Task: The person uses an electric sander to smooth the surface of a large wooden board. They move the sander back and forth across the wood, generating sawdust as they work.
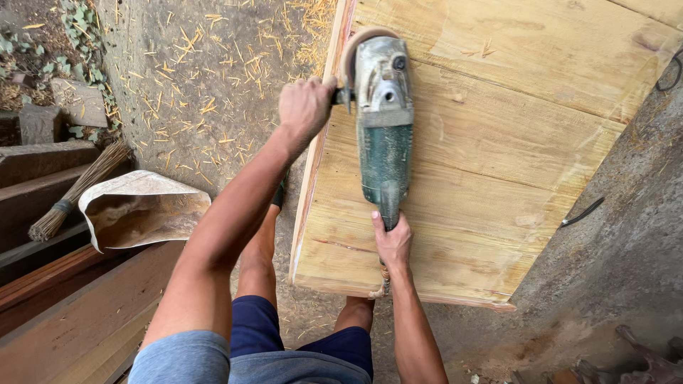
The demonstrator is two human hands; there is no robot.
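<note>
Straw-strewn ground [192, 85] lies under our wooden panel [498, 142], on which the green grinder [384, 135] lies lengthwise, disc pointing away from us at the panel's left edge. Left of it sit an open sack [139, 210] and a broom [75, 192]. Our left hand [306, 107], arm outstretched, is wrapped round the side handle; our right hand [393, 242] is closed round the grinder's rear grip.

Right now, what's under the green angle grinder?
The pale wooden plank panel lies under the green angle grinder, whose round sanding disc sits at the panel's left edge. The wood directly beneath the grinder's body is covered.
</note>
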